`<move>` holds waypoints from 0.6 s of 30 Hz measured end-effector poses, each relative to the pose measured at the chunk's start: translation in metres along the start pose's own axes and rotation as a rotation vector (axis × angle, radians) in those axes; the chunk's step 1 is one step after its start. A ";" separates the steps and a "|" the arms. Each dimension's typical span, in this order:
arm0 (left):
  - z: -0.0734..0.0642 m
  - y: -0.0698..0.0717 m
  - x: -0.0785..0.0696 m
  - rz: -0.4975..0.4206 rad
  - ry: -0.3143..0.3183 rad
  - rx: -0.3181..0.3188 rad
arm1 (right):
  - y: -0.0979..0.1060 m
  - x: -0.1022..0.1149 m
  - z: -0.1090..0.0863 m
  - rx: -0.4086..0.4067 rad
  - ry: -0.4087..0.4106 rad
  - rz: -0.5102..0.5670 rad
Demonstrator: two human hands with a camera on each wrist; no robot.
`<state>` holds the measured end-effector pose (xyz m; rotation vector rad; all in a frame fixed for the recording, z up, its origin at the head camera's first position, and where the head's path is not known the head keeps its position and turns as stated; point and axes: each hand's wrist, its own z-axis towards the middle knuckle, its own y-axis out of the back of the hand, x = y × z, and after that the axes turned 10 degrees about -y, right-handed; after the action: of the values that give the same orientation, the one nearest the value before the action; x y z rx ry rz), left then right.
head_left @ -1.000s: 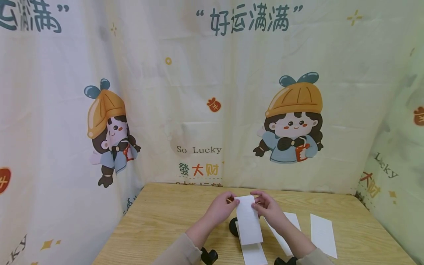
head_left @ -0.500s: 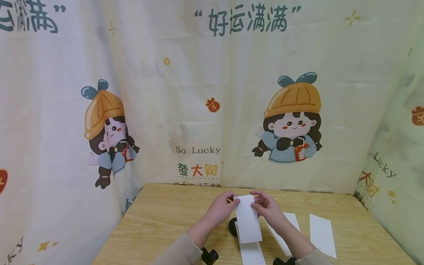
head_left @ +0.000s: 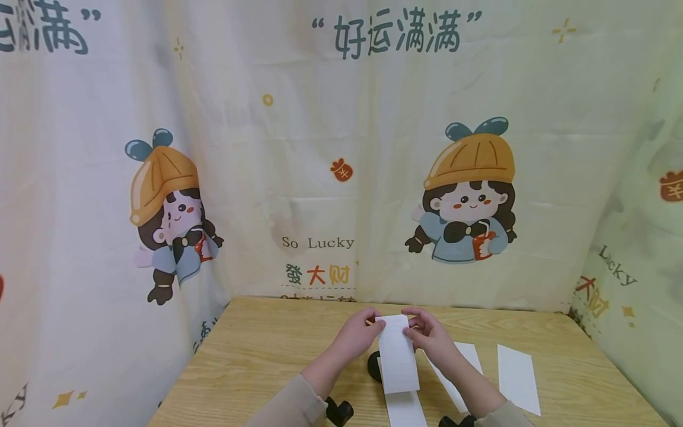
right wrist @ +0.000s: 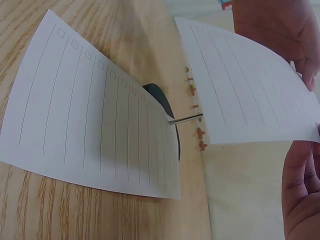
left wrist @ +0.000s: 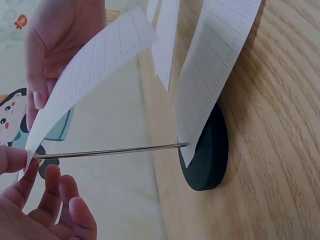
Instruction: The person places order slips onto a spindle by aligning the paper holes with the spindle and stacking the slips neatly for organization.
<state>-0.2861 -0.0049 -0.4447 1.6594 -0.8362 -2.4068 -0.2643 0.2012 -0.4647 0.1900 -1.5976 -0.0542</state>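
A bill spike stands on the table, with a round black base [head_left: 374, 367] and a thin metal rod [left wrist: 110, 151]. One lined checklist slip [right wrist: 90, 120] sits low on the rod, pierced near its end. Both hands pinch a second lined checklist slip [head_left: 399, 359] at the top of the rod. My left hand [head_left: 354, 335] holds its upper left corner between thumb and finger, while my right hand [head_left: 431, 335] grips the upper right edge, thumb in front. The rod's tip meets the slip beside the left fingertips [left wrist: 30, 172]; whether it has pierced it I cannot tell.
To the right on the wooden table [head_left: 288, 332] lie more white slips: one slip [head_left: 520, 379] farthest right, and another slip [head_left: 469, 356] partly hidden by the right forearm. A printed curtain [head_left: 299, 178] closes off the back and sides.
Both hands and the held slip keep their place over the spike. Only the head view has turned slightly to the right.
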 end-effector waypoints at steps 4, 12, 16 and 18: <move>-0.001 0.001 -0.001 -0.005 0.002 0.004 | -0.001 0.000 -0.001 0.002 -0.002 -0.002; -0.001 0.000 0.002 -0.022 0.019 -0.032 | 0.000 0.000 0.000 0.001 0.000 -0.007; -0.003 0.001 0.004 -0.036 0.019 -0.065 | 0.000 0.000 -0.001 0.005 0.009 -0.015; -0.004 0.001 0.004 -0.035 0.012 -0.074 | 0.000 0.000 -0.001 0.005 0.015 -0.017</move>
<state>-0.2848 -0.0087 -0.4487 1.6737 -0.7133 -2.4170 -0.2633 0.2016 -0.4645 0.2074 -1.5818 -0.0622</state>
